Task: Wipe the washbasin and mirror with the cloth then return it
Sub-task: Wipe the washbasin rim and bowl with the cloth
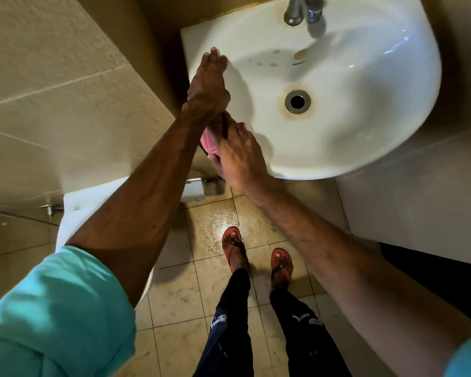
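At the far left the beige tiled wall [52, 85] runs down to a small metal tap [49, 209] low on it, and below that the white toilet [74, 210] shows past my turquoise sleeve [52, 308]. My left arm reaches forward from that sleeve and up across the picture. My left hand [208, 83] lies flat on the left rim of the washbasin [365, 110], its fingers [214, 57] stretched out and held close together, the tips pressing on the white edge; they grip nothing.

Just under that wrist, at the near left edge of the basin, is the pink checked cloth [208, 140]. Only a small bunched part of it shows, tucked between my left forearm and my right hand [237, 156]. My right hand comes in from the lower right, and its fingers are curled and clamped around the cloth, holding it against the basin's outer rim.

Below the hands, a toilet paper holder [195, 187] sits on the wall near the floor. On the wet, shiny floor tiles [215, 221] stand my feet in red flip-flops [233, 247], with dark trousers [229, 322] above them.

Further right, the basin bowl is white with brownish stains around the drain [297, 101] and a few spots on the back slope. The chrome faucet [303, 9] stands at the top edge, its spout over the bowl. Right of the basin is more pale wall.
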Tool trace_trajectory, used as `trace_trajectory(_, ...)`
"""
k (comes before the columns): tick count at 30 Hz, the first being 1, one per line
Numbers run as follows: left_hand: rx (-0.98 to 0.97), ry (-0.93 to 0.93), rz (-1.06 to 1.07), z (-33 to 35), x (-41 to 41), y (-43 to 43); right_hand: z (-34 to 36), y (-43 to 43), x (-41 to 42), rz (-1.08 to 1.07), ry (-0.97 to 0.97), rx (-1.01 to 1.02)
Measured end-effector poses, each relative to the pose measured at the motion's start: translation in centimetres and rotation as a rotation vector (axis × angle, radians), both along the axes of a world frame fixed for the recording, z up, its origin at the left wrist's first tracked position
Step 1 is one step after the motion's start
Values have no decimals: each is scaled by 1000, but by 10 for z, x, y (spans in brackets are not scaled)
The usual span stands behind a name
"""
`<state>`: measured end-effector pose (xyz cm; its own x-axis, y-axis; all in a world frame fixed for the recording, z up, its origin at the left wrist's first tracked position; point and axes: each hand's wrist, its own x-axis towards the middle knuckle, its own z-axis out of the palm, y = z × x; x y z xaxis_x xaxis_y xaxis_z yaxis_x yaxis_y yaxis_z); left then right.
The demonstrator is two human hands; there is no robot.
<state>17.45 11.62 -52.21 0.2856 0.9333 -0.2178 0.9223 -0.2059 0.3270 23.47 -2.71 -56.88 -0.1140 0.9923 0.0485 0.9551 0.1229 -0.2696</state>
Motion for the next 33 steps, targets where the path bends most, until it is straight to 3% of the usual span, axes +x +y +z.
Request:
trace_trajectory(4,16,71,-14,9,4,-12,0,-33,15,9,-30,194)
trace_trajectory(11,21,186,-95,5,19,-40,-10,-76,67,48,-20,184)
trace_trajectory(17,-142,166,-107,-9,28,-53,10,-105,145,107,25,171)
trace_trajectory(28,-337,313,-343,-6,42,-48,59,-38,163,120,90,-670)
trace_trajectory(30,-365,369,-394,-7,46,-46,50,-18,160,179,-3,-810)
trace_trajectory(33,-387,419,-432,-8,52,-41,17,5,160,192,-121,-842)
